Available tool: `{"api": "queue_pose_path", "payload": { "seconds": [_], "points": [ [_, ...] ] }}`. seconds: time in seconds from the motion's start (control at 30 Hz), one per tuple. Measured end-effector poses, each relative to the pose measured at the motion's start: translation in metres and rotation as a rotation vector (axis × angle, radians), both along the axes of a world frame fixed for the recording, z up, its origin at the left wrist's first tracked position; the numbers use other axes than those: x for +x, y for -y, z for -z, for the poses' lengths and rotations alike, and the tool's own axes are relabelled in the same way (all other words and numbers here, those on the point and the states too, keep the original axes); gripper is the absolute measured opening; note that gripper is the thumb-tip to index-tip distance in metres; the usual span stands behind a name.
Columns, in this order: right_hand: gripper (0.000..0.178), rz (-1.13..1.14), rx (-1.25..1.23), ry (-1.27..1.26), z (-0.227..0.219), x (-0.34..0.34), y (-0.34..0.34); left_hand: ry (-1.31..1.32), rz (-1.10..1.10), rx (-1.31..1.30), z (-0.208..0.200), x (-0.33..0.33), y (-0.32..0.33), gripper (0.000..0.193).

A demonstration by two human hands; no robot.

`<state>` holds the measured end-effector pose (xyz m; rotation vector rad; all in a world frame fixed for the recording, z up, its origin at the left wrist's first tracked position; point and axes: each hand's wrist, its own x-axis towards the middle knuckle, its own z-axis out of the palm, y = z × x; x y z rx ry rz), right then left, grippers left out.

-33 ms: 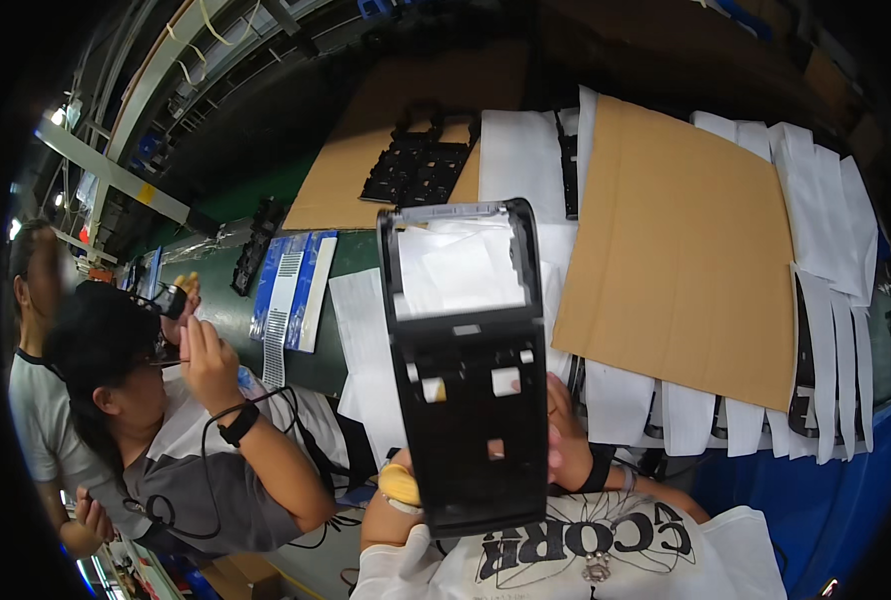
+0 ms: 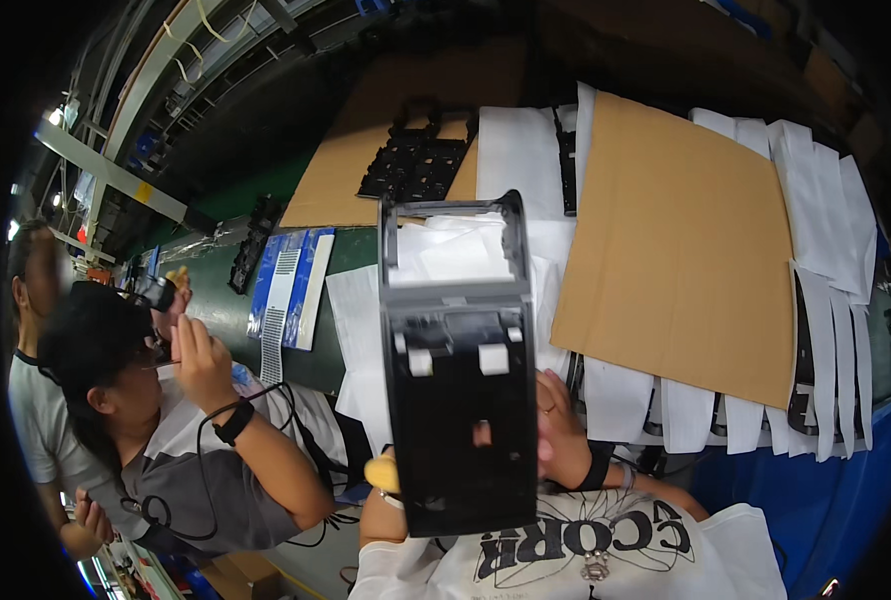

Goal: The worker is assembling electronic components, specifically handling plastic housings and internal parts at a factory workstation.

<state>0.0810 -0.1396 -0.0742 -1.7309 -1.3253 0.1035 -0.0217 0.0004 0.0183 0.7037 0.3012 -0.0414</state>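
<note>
A long black plastic housing (image 2: 461,420) stands upright before me, with a large open window at its top and small square holes lower down. My right hand (image 2: 563,440) grips its right edge, fingers partly behind it. On the lower left edge is my left hand (image 2: 384,474), with yellow covering on the part that shows. The rest of that hand is hidden behind the housing. White sheets (image 2: 361,320) lie on the table beyond and show through the window.
A brown cardboard sheet (image 2: 676,260) covers white-wrapped parts at right. Black plastic frames (image 2: 421,160) lie on cardboard at the back. A blue-and-white packet (image 2: 291,290) rests on the green table (image 2: 351,255). At left a co-worker in a black cap (image 2: 96,330) sits close, and another person (image 2: 41,380) stands behind.
The housing has shifted slightly left and its tilt has changed, so its crossbar and upper inside look lighter. Both hands have moved along with it. The co-worker's raised hands have moved a little left.
</note>
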Motion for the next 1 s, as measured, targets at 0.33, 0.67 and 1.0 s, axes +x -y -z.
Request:
{"api": "queue_pose_path", "payload": {
  "seconds": [0.33, 0.67, 1.0],
  "points": [
    [0.011, 0.008, -0.056, 0.057, -0.001, -0.001, -0.001, 0.652, -0.400, -0.423, -0.037, 0.055, 0.000, 0.074],
    [0.021, -0.003, -0.125, 0.085, -0.002, 0.000, 0.001, 0.616, -0.421, -0.448, -0.038, 0.052, 0.001, 0.075],
    [0.019, -0.012, -0.127, 0.101, 0.000, -0.002, 0.000, 0.527, -0.331, -0.348, -0.037, 0.045, 0.000, 0.086]
  ]
}}
